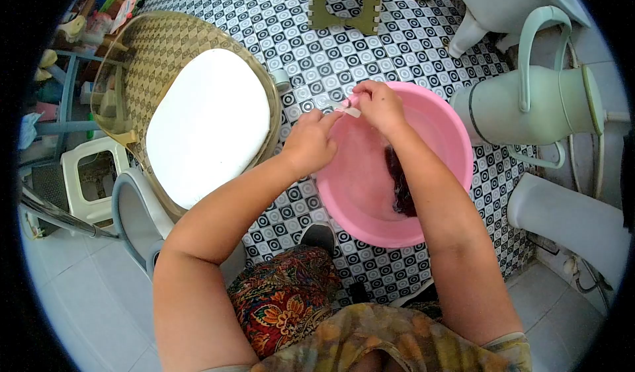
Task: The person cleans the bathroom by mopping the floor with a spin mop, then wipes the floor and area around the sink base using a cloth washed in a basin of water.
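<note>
A pink basin [460,154] with water in it stands on the floor in front of me. A dark brown or black item [398,185], perhaps cloth or hair, lies in the water, partly hidden behind my right forearm. Over the basin's far left rim, my hands come together at a small whitish, partly see-through piece [350,112]. My left hand [311,142] pinches its near side with closed fingers. My right hand [380,107] has its fingers curled around the other side. What exactly the piece is, I cannot make out.
A large translucent brown tub [264,74] stands at left with a white lid-like panel [210,124] on it. A pale green thermos jug [529,107] lies or stands at right. A green folding stool [344,5] is ahead; a white stool [96,180] is far left.
</note>
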Motion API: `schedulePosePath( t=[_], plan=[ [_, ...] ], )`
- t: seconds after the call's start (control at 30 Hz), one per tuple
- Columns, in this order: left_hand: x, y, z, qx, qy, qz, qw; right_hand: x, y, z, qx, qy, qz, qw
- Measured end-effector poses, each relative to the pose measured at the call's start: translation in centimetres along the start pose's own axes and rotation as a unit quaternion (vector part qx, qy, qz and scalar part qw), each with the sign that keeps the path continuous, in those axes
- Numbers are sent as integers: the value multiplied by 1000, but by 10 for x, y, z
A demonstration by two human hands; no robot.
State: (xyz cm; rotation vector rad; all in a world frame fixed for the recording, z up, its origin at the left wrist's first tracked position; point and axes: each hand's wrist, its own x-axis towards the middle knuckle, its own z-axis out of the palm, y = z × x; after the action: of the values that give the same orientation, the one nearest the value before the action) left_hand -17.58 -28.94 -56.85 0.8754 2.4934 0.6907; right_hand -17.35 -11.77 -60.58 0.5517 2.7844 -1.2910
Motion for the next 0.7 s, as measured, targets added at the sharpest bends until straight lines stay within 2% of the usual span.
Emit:
schedulePosePath(
  t=[0.1,0.17,0.3,0.33,0.4,0.43,0.5,0.57,0.6,0.67,0.7],
  plan=[
    [1,-3,1,19,-5,-5,1000,0,1,-3,-34,11,-4,999],
    [0,-5,2,13,11,8,1000,3,13,1,-13,61,-9,998],
    [-2,-7,4,-35,12,29,999,-14,29,-23,32,94,-2,995],
    [-2,-10,7,-136,-21,4,991,-22,37,-30,45,84,-18,995],
    [-1,-13,9,-326,-91,-54,939,-36,51,-39,59,74,-35,995],
    [-2,-11,8,-325,-94,-54,939,-45,59,-42,35,48,-25,998],
    [-3,-5,5,-467,-128,-114,867,-65,68,-52,12,27,-10,1000],
    [-3,0,1,-480,-141,-131,856,-88,72,-61,-109,-64,-30,991],
    [-2,2,1,-494,-150,-149,843,-102,74,-63,-108,-62,-24,992],
    [-3,1,2,-495,-160,-148,841,-130,80,-65,-230,-122,-26,965],
    [-3,2,4,-497,-164,-146,840,-141,76,-66,-230,-120,-16,966]
  ],
)
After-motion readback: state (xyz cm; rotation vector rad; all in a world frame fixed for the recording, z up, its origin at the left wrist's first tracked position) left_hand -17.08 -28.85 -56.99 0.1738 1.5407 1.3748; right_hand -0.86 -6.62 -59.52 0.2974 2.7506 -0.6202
